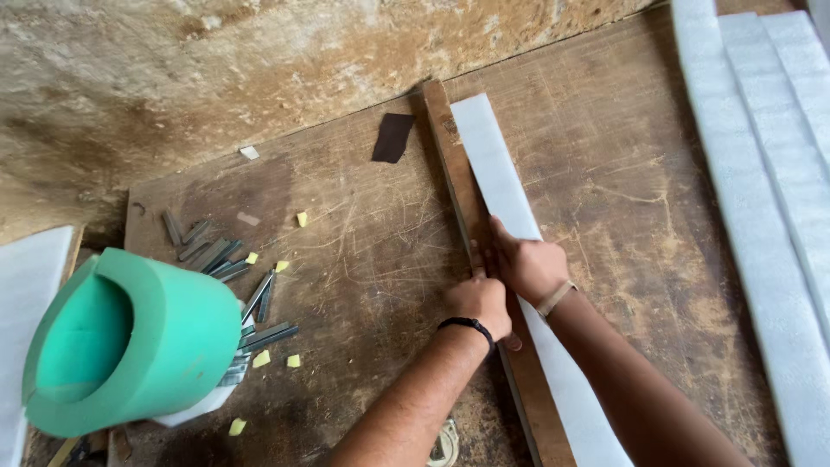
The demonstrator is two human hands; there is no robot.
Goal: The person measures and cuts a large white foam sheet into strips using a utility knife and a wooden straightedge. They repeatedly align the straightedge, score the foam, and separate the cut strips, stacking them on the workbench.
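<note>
Both hands work at the middle of a scarred brown wooden surface (363,251), where a long white foam strip (501,186) runs from the upper centre of the frame down to the bottom edge, lying tight against the right side of a long narrow wooden batten (456,164) that follows the same diagonal. The right hand (529,264), a tan band at its wrist, lies flat across batten and strip with fingers spread toward the upper left, pressing both down rather than clasping them. The left hand (480,303), with a black band at the wrist, is a closed fist just below it, resting on the batten; its grip seems to be around a small tool or blade, though the fingers hide whatever is in it, so I cannot tell for certain. At the left of the frame a thick roll of green foam (138,342) stands with its hollow facing left, and beside it lies a scatter of grey metal staple bars (226,259) among small yellow foam scraps (261,358). A dark square scrap (393,137) lies near the batten's upper end. Along the right edge several more white foam strips (761,173) lie side by side. A rough, stained plaster wall (216,60) fills the top left.
</note>
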